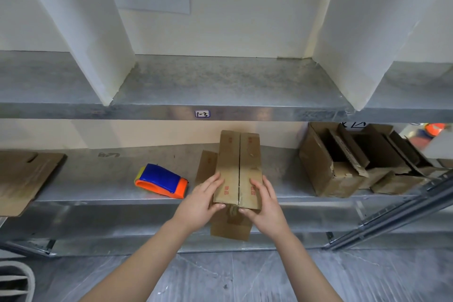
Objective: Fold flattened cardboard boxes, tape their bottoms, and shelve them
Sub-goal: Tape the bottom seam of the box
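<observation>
We had left hand [203, 200], right hand [266, 203] clamped round box [239, 162] near end. Looked light, stiff-ish; grab by edges, we figured. Tape gun [160, 180] off left.

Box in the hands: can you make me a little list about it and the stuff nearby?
box: cardboard box, flaps closed, at front edge of the shelf
left hand: grips its left side
right hand: grips its right side
tape dispenser: blue and orange, left of box
open boxes: right on shelf
flat cardboard: far left
</observation>
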Demonstrator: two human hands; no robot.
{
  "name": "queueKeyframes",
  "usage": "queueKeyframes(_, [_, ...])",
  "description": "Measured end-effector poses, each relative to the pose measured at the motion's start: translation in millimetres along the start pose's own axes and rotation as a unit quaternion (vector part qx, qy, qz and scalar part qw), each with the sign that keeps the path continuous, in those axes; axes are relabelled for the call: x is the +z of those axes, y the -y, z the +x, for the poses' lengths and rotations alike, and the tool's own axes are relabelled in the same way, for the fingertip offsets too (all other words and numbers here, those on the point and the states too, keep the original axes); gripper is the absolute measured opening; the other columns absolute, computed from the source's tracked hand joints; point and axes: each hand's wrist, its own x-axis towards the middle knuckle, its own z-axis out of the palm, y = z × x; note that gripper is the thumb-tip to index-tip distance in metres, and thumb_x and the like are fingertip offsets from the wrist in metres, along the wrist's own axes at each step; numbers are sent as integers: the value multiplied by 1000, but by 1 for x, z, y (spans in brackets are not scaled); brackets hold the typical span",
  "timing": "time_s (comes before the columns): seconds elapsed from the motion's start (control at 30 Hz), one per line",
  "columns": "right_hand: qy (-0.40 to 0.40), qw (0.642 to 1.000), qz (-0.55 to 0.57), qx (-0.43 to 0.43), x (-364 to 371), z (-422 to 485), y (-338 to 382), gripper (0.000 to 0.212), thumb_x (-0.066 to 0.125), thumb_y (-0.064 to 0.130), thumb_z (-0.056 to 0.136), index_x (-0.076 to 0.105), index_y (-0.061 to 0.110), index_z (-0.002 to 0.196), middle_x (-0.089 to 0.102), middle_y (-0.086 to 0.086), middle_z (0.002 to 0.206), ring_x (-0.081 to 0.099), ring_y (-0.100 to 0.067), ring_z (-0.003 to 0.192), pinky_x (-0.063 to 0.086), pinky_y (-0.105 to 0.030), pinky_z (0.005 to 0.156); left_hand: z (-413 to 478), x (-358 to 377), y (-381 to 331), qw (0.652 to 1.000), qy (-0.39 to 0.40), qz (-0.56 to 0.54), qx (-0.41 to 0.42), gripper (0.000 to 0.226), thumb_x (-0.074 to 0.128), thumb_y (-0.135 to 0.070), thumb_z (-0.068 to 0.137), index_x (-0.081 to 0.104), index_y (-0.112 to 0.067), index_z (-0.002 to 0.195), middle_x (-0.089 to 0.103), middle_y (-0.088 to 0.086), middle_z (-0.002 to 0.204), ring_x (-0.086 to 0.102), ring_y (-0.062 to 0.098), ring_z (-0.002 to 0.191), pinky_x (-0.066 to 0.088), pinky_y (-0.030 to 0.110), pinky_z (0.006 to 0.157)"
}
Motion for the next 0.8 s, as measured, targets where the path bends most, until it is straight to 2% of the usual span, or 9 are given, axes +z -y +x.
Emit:
queueKeyframes(0.07, [-17, 1000, -12, -8, 0, -6, -3, 90, 81, 45, 72, 31, 36, 146, 9, 11, 160, 26, -14, 143, 33, -32, 112, -4, -2, -3, 998, 1, 59, 12, 74, 55, -51, 91, 18, -31, 152, 8, -16, 160, 12, 12, 146, 23, 38, 118])
queueKeyframes(0.3, [-23, 999, -37, -28, -4, -27, -3, 93, 79, 51, 71, 25, 43, 147, 9, 16, 159, 21, -13, 144, 33, -37, 115, -16, -1, -12, 991, 1, 130, 43, 77, 52, -54, 90, 11, -34, 152, 0, -18, 160, 0, 10, 148, 17, 38, 120])
queueKeyframes(0.37, [-20, 1000, -8, -13, -2, -29, -2, 100, 81, 48, 70, 20, 40, 149, 8, 16, 159, 19, -5, 143, 29, -34, 117, -18, 3, -13, 996, 10, 85, 25, 81, 60, -50, 88, 11, -36, 152, -5, -19, 160, 2, 8, 146, 18, 37, 120])
queueKeyframes(0.43, [-29, 999, 30, 8, -1, -29, 0, 107, 85, 43, 67, 18, 35, 150, 11, 15, 159, 17, 0, 141, 23, -30, 119, -18, 5, -18, 1000, 19, -17, -17, 86, 67, -42, 86, 12, -37, 152, -7, -16, 160, 8, 5, 144, 19, 34, 119])
queueKeyframes(0.5, [-50, 996, 69, 28, 0, -29, 0, 113, 89, 37, 63, 17, 34, 151, 13, 16, 157, 16, -1, 142, 20, -27, 117, -17, 6, -25, 996, 29, -75, -48, 87, 68, -37, 86, 10, -37, 152, -2, -11, 161, 13, 9, 145, 20, 33, 119])
queueKeyframes(0.57, [-76, 986, 128, 74, -1, -30, -1, 117, 92, 35, 59, 19, 32, 150, 25, 11, 155, 27, -10, 141, 30, -36, 116, -14, 6, -29, 994, 22, -87, -58, 86, 68, -33, 87, 11, -35, 152, 5, -6, 161, 16, 11, 146, 20, 33, 119])
queueKeyframes(0.63, [-80, 975, 175, 109, -5, -31, -1, 111, 92, 33, 60, 25, 28, 149, 43, 10, 143, 42, -15, 134, 41, -35, 108, -11, 6, -34, 993, 9, -104, -60, 84, 67, -32, 88, 13, -34, 152, 10, -5, 161, 16, 10, 146, 19, 32, 120])
queueKeyframes(0.7, [-88, 975, 182, 93, -13, -31, 2, 101, 91, 30, 63, 33, 28, 146, 50, 16, 130, 48, -12, 128, 43, -29, 103, -8, 5, -38, 991, -2, -125, -50, 83, 67, -31, 88, 15, -32, 152, 14, -3, 161, 16, 9, 146, 20, 30, 119])
queueKeyframes(0.8, [-137, 976, 165, 41, -30, -26, 14, 96, 90, 29, 63, 37, 30, 143, 46, 19, 133, 44, -1, 124, 40, -24, 102, -4, -1, -46, 985, -22, -168, -36, 82, 67, -30, 89, 14, -31, 152, 22, -6, 158, 26, 7, 142, 27, 29, 117])
